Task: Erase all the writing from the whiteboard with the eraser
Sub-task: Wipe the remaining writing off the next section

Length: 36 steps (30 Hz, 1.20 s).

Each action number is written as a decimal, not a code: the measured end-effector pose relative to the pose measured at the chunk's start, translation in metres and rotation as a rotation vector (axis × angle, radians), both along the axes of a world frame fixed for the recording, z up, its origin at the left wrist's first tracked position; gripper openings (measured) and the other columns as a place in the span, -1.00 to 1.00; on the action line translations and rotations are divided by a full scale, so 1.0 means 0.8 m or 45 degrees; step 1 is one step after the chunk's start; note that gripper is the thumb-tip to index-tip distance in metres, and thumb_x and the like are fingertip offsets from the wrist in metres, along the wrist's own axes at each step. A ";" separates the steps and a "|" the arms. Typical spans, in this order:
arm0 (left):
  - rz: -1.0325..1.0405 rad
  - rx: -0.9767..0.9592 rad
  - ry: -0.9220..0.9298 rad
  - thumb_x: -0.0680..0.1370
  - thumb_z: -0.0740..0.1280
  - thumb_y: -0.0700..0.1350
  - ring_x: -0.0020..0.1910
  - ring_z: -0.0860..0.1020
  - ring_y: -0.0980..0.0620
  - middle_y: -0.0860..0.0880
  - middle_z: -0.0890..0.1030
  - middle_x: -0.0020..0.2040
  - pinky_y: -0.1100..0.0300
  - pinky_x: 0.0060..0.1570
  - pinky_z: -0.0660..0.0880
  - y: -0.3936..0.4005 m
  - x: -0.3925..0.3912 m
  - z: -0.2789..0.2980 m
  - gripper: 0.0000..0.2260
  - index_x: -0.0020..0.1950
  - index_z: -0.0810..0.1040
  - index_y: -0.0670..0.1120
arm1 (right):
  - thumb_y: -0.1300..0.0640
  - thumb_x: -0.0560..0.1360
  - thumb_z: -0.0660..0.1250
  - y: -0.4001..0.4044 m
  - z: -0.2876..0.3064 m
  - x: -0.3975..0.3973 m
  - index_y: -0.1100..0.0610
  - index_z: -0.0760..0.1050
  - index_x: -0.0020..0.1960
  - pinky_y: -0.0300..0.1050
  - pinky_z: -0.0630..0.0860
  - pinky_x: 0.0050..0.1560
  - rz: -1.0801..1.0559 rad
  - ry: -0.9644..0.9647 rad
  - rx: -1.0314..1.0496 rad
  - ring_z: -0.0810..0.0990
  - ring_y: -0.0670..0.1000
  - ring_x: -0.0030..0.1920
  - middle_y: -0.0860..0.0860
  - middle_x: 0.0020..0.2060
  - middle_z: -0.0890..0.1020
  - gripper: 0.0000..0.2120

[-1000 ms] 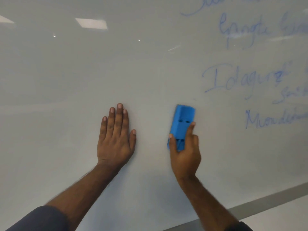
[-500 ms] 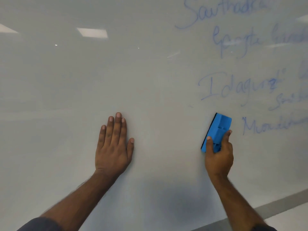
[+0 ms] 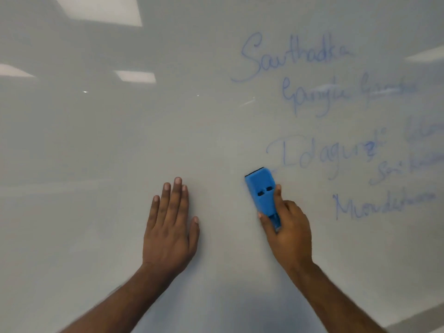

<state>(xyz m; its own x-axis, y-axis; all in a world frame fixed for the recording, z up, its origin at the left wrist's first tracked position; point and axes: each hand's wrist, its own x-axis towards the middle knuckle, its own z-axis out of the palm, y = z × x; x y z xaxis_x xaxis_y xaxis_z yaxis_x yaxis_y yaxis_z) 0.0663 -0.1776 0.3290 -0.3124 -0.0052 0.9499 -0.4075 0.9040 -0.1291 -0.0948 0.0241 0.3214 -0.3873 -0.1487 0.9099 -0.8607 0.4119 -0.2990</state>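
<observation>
Right hand (image 3: 288, 227): grip closed around the lower end of the blue eraser (image 3: 262, 193), thumb on the near-left edge, a finger along the right edge. The eraser's long axis runs roughly up the board, tilted slightly leftward at the top. A dark felt strip shows at the upper end; whether the felt face lies fully flat on the whiteboard (image 3: 96, 152) cannot be told.

Left hand (image 3: 168, 227): fingers straight and together, palm flat against the board, to the left of the grip and well apart from the eraser. It holds nothing.

Writing: all of it lies right of and above the grip. Nearest is the faint word (image 3: 324, 155) just above-right of the eraser's top; its first stroke sits almost at the eraser's upper corner. A second word (image 3: 382, 205) lies directly right, level with the grip. Two further lines (image 3: 295, 56) are higher, far up-right.

Judgement: the right hand is the nearer one; next stroke should carry up and right. Most of the writing remains.
</observation>
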 end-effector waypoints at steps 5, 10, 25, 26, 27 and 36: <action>0.005 -0.012 0.006 0.62 0.17 -0.02 0.64 -0.01 -0.12 -0.17 0.04 0.65 -0.06 0.60 -0.02 0.024 -0.030 0.053 -0.37 0.62 0.09 -0.24 | -0.12 0.53 0.20 0.010 0.020 -0.006 0.05 0.11 0.54 -0.07 0.47 -0.23 -0.033 0.465 0.468 0.44 0.01 -0.28 0.02 -0.20 0.49 -0.35; 0.040 -0.043 0.021 0.63 0.14 -0.01 0.64 0.01 -0.13 -0.18 0.06 0.64 -0.08 0.59 0.00 0.031 -0.049 0.096 -0.39 0.61 0.11 -0.25 | -0.06 0.47 0.38 0.043 0.101 -0.044 0.00 0.12 0.55 -0.12 0.39 -0.25 -0.045 0.277 0.281 0.38 -0.02 -0.27 0.01 -0.18 0.43 -0.26; 0.185 -0.234 0.082 0.66 0.05 0.09 0.64 0.01 -0.07 -0.12 0.06 0.65 -0.05 0.58 0.02 0.040 -0.048 0.269 -0.40 0.63 0.09 -0.21 | -0.12 0.54 0.26 0.078 0.324 -0.074 -0.01 0.10 0.55 -0.13 0.43 -0.05 0.161 0.451 -0.021 0.42 -0.02 -0.03 -0.01 -0.02 0.46 -0.34; 0.184 -0.251 0.075 0.66 0.05 0.09 0.64 0.01 -0.06 -0.12 0.06 0.65 -0.04 0.58 0.03 0.039 -0.048 0.279 -0.40 0.63 0.09 -0.20 | -0.13 0.54 0.26 0.076 0.336 -0.074 0.00 0.11 0.55 -0.12 0.44 -0.04 0.162 0.468 -0.034 0.42 -0.02 -0.03 -0.01 -0.03 0.46 -0.34; 0.182 -0.266 0.071 0.66 0.05 0.09 0.64 0.01 -0.06 -0.12 0.06 0.65 -0.04 0.59 0.02 0.039 -0.049 0.290 -0.40 0.63 0.09 -0.20 | -0.13 0.54 0.25 0.073 0.347 -0.074 0.01 0.12 0.54 -0.12 0.44 -0.05 0.166 0.486 -0.054 0.42 -0.01 -0.04 -0.01 -0.04 0.45 -0.35; 0.190 -0.246 0.036 0.66 -0.04 0.24 0.64 -0.03 -0.02 -0.09 0.00 0.66 0.00 0.58 -0.03 0.020 -0.084 0.330 -0.32 0.65 0.00 -0.16 | -0.11 0.54 0.27 0.046 0.440 -0.085 0.14 0.22 0.50 -0.09 0.36 -0.02 0.037 0.547 -0.193 0.41 0.04 -0.01 0.06 -0.02 0.47 -0.37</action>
